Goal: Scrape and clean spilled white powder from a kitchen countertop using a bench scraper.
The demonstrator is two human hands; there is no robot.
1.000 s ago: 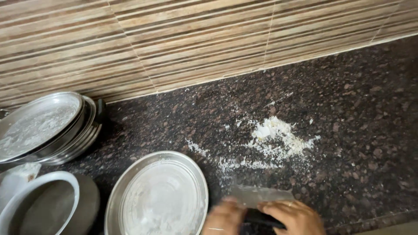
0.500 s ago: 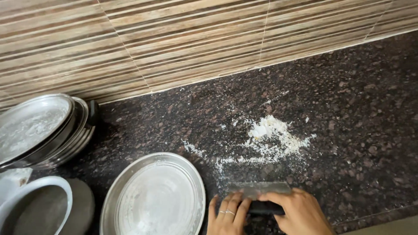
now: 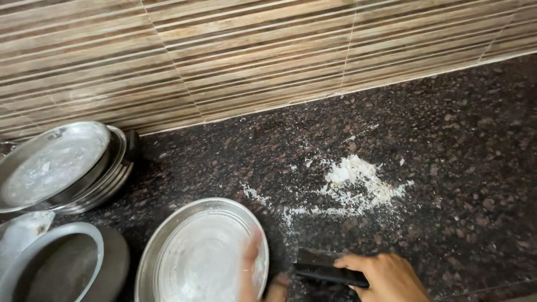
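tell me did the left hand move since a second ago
Yes. The left hand has gone left, off the scraper and onto the steel plate rim.

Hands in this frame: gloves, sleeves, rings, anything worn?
Both are bare: no gloves and no sleeves in view. The left hand is motion-blurred, with a thin ring-like band faintly visible on one finger, too blurred to be sure. The right hand shows no ring or watch on the part in view. Wrists are cut off by the bottom edge.
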